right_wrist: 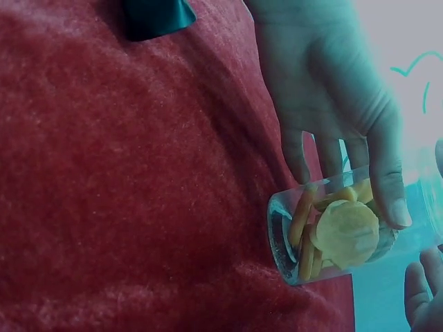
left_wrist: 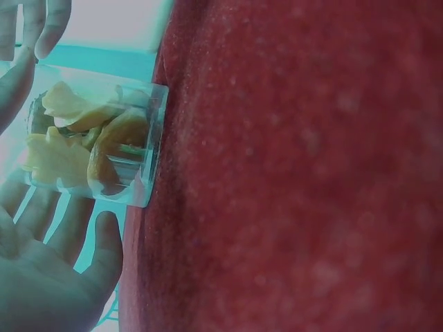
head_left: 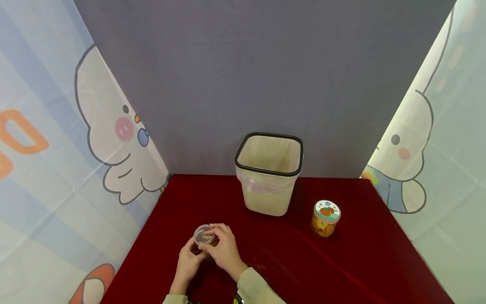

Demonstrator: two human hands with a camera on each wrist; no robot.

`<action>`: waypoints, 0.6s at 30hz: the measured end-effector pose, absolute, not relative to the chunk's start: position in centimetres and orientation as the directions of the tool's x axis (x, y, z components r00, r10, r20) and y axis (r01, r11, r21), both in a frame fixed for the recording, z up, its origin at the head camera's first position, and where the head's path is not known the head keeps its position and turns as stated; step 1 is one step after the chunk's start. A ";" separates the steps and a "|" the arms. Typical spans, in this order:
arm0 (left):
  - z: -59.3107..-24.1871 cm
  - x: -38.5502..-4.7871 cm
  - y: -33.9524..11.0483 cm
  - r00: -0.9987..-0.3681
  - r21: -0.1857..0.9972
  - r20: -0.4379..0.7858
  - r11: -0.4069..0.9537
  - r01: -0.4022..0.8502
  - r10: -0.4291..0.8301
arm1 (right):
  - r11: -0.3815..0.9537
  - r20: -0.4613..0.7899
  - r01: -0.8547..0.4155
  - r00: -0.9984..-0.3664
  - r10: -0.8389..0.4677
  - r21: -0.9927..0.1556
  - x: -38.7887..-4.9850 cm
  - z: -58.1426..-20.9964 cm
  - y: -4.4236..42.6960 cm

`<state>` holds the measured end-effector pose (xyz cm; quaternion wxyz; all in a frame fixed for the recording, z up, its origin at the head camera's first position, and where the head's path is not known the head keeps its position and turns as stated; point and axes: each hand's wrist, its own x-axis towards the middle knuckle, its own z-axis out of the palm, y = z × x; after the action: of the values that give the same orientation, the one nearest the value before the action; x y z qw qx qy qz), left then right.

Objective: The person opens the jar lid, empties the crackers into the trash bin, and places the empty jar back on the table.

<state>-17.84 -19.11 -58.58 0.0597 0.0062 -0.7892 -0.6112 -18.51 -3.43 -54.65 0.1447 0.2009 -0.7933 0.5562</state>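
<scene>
A clear plastic jar of yellow and orange-brown slices stands upright on the red cloth, at the lower middle in the head view. Its round top looks translucent; I cannot tell whether a lid is on it. My left hand holds the jar's near left side, and its fingers reach the wall in the left wrist view. From the right, my right hand grips the upper part, fingertips at the rim. In the right wrist view the right thumb lies across the jar, with fingers behind it.
A white bin with a black rim and a bag inside stands at the back middle. Right of it is a second jar with a printed lid and yellow slices. Grey cloth hangs behind, and patterned curtains flank both sides.
</scene>
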 end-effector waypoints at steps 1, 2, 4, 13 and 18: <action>-58.6 -17.8 -19.1 -0.993 0.966 0.084 0.250 0.061 -0.083 | 0.298 0.452 -0.479 -0.878 -0.158 -0.826 -18.5 -54.7 -3.4; -58.6 -17.8 -19.1 -0.993 0.968 0.080 0.244 0.057 -0.085 | 0.295 0.451 -0.478 -0.879 -0.159 -0.828 -18.5 -54.7 -3.4; -58.5 -17.8 -19.1 -0.993 0.968 0.076 0.246 0.053 -0.087 | 0.291 0.444 -0.473 -0.881 -0.162 -0.832 -18.5 -54.6 -3.4; -56.4 -17.0 -18.4 -0.993 0.960 0.075 0.276 0.048 -0.088 | 0.288 0.395 -0.436 -0.899 -0.191 -0.853 -18.3 -54.4 -3.0; -55.1 -16.5 -18.2 -0.994 0.958 0.076 0.282 0.052 -0.073 | 0.256 0.373 -0.416 -0.906 -0.202 -0.872 -18.5 -54.7 -2.9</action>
<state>-16.51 -18.16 -55.14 0.0523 0.0066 -0.7988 -0.5993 -18.52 -2.87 -54.66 0.0927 0.1964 -0.7871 0.5774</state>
